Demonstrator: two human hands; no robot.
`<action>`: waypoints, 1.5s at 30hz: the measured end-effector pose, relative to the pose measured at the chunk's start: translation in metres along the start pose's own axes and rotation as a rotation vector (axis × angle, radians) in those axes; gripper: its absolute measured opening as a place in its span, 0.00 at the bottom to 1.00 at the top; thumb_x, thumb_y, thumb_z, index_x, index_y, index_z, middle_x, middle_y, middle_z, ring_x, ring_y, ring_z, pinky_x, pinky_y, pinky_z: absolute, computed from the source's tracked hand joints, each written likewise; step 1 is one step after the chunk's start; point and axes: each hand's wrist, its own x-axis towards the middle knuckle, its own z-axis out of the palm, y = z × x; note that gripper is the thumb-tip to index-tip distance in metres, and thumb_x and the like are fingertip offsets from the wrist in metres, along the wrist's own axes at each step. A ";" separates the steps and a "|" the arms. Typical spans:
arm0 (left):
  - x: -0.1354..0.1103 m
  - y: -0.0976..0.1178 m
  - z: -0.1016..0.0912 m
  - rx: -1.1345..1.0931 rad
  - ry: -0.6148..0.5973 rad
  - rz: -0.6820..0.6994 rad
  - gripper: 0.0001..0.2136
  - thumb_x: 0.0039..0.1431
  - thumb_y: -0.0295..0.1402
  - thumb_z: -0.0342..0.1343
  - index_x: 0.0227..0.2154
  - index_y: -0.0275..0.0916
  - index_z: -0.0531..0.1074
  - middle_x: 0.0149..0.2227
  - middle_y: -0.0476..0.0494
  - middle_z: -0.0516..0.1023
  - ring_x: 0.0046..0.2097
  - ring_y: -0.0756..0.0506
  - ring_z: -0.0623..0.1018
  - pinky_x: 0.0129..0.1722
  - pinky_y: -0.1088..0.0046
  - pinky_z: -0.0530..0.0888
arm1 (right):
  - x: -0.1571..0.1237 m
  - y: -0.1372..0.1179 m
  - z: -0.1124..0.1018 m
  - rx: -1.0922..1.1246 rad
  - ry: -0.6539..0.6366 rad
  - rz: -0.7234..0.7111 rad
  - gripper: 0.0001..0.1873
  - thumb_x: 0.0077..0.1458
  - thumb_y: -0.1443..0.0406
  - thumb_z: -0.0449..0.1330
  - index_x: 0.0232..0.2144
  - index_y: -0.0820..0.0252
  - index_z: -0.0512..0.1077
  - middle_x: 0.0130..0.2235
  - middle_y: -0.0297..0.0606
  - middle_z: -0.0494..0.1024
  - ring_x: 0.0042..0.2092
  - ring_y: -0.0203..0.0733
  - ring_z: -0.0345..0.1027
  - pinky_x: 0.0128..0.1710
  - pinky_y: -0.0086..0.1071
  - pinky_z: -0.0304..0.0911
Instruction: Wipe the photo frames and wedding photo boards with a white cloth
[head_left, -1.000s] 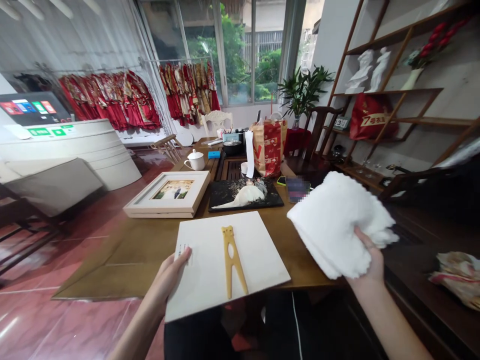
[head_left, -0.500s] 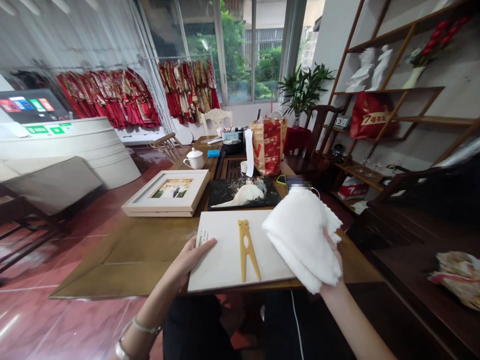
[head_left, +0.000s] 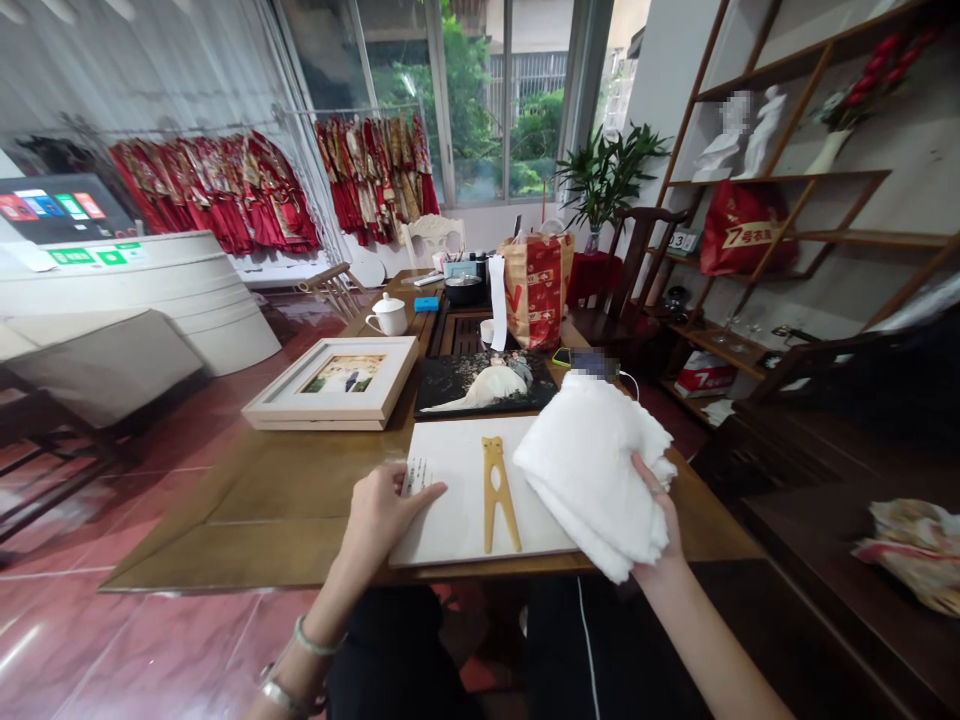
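Note:
A white panel (head_left: 457,500) lies flat at the near edge of the wooden table (head_left: 300,500), with a yellow wooden stand piece (head_left: 496,490) fixed on it. My left hand (head_left: 386,510) rests on the panel's left edge, thumb across the top. My right hand (head_left: 654,515) grips a folded white cloth (head_left: 592,465), which lies over the panel's right side.
Behind the panel lie a dark photo print (head_left: 486,385) and a white framed photo (head_left: 334,382). A white teapot (head_left: 390,316), a tea tray and a red paper bag (head_left: 537,290) stand farther back. Wooden shelves (head_left: 787,180) and chairs line the right; red garments (head_left: 217,195) hang behind.
The panel slid from over the table's edge fully onto the table. My right hand brought the cloth from the right onto the panel's right side. My left hand shifted forward with the panel.

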 end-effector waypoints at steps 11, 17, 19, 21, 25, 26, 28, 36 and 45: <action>-0.013 0.004 0.011 0.141 0.076 0.005 0.16 0.50 0.49 0.54 0.25 0.39 0.69 0.27 0.43 0.73 0.33 0.41 0.73 0.29 0.72 0.61 | 0.000 -0.001 0.000 0.004 0.083 0.018 0.14 0.51 0.58 0.60 0.40 0.54 0.74 0.44 0.33 0.79 0.46 0.46 0.73 0.46 0.41 0.70; -0.001 -0.013 0.022 -0.191 0.071 0.284 0.22 0.54 0.42 0.54 0.50 0.38 0.67 0.58 0.36 0.63 0.59 0.39 0.63 0.58 0.64 0.59 | 0.010 -0.013 -0.004 -0.066 0.156 -0.273 0.20 0.49 0.61 0.61 0.46 0.55 0.71 0.45 0.34 0.78 0.48 0.46 0.71 0.50 0.44 0.67; 0.005 -0.017 0.026 -0.323 -0.006 0.347 0.20 0.57 0.40 0.51 0.52 0.39 0.66 0.61 0.38 0.60 0.63 0.41 0.58 0.61 0.65 0.54 | 0.015 -0.021 -0.004 -0.171 0.216 -0.487 0.25 0.45 0.63 0.64 0.48 0.56 0.69 0.48 0.33 0.76 0.51 0.47 0.68 0.53 0.45 0.63; 0.008 -0.020 0.029 -0.417 -0.057 0.354 0.20 0.58 0.39 0.49 0.53 0.39 0.66 0.62 0.39 0.59 0.64 0.42 0.55 0.62 0.64 0.52 | 0.019 -0.028 -0.002 -0.438 0.177 -0.658 0.26 0.42 0.67 0.65 0.47 0.56 0.71 0.50 0.34 0.75 0.54 0.51 0.64 0.56 0.45 0.59; 0.010 -0.023 0.036 -0.388 -0.106 0.363 0.22 0.60 0.38 0.47 0.56 0.37 0.62 0.63 0.38 0.57 0.66 0.43 0.50 0.63 0.61 0.49 | 0.026 -0.028 0.011 -1.174 -0.359 -0.776 0.30 0.41 0.73 0.58 0.50 0.54 0.70 0.54 0.35 0.71 0.59 0.52 0.57 0.61 0.47 0.48; 0.010 -0.024 0.036 -0.352 -0.115 0.375 0.22 0.61 0.37 0.46 0.56 0.35 0.61 0.63 0.38 0.57 0.66 0.43 0.50 0.63 0.61 0.48 | 0.028 -0.025 0.016 -1.324 -0.489 -0.765 0.32 0.41 0.74 0.56 0.51 0.54 0.68 0.55 0.35 0.70 0.60 0.51 0.55 0.62 0.49 0.45; 0.011 -0.025 0.037 -0.281 -0.124 0.401 0.22 0.61 0.36 0.44 0.57 0.33 0.60 0.63 0.36 0.56 0.66 0.43 0.51 0.63 0.61 0.49 | 0.033 -0.016 0.026 -1.570 -0.623 -0.702 0.34 0.40 0.74 0.54 0.52 0.54 0.67 0.55 0.36 0.69 0.61 0.51 0.52 0.61 0.54 0.41; 0.011 -0.023 0.034 -0.159 -0.102 0.454 0.22 0.62 0.35 0.42 0.57 0.31 0.61 0.62 0.35 0.58 0.64 0.42 0.54 0.63 0.60 0.52 | 0.054 0.003 0.056 -1.871 -0.593 -0.635 0.32 0.43 0.73 0.53 0.54 0.59 0.65 0.59 0.42 0.64 0.63 0.50 0.47 0.61 0.55 0.36; 0.015 -0.032 0.045 -0.118 -0.043 0.483 0.21 0.62 0.35 0.42 0.57 0.35 0.60 0.62 0.37 0.58 0.64 0.42 0.55 0.62 0.57 0.55 | -0.033 -0.010 0.020 -1.846 -0.785 -0.655 0.40 0.38 0.75 0.51 0.58 0.54 0.60 0.60 0.35 0.62 0.64 0.47 0.45 0.62 0.53 0.34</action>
